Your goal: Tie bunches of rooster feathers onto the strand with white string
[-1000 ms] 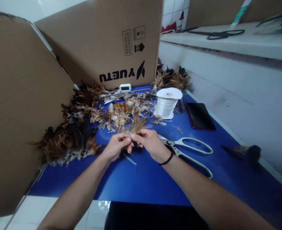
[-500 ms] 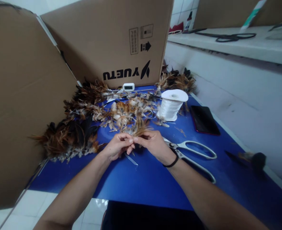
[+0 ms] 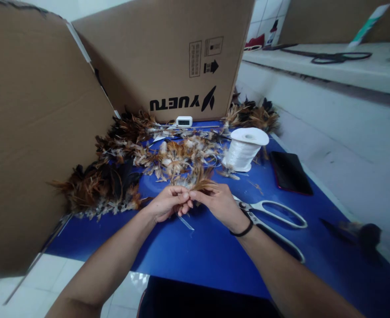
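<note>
Spool between feather heap and phone; box behind, seemingly on table.

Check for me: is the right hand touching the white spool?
Apart. The head view shows blue tabletop between the right hand and the white spool beyond it.

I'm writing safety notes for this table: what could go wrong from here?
The feather tuft, apparently only pinched, could slip from the hands. The silver scissors lie partly hidden behind the right hand, which might brush their edge. Loose feathers just beyond could mix with the tuft.
</note>
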Tool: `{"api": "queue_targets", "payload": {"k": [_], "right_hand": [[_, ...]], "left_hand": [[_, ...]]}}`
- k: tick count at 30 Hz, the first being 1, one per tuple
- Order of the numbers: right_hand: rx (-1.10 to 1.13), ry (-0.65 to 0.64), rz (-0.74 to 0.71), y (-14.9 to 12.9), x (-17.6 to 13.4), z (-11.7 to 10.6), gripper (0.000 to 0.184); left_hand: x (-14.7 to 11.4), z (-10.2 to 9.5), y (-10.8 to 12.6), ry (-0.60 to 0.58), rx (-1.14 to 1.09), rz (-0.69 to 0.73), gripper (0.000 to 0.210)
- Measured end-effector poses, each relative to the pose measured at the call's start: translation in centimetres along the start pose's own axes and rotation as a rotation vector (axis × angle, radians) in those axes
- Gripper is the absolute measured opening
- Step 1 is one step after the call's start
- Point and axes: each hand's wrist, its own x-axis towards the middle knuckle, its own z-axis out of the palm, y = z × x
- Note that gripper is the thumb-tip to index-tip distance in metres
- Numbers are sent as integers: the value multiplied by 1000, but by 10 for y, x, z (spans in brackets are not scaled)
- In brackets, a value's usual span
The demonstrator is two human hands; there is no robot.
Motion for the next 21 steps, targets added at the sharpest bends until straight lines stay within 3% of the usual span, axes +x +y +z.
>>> {"api": "queue_targets", "payload": {"k": [13,17,21], "right_hand": [[42,12,-5,3,-2,3,19],[52,34,67,2,-1,4,20],[-44,93,99,3,-2,5,22]], "left_hand": [[1,1,2,31,6,15,34],[3,-3,4,113,-4,132,30],[3,-17,16,267,-131,361,24]]}}
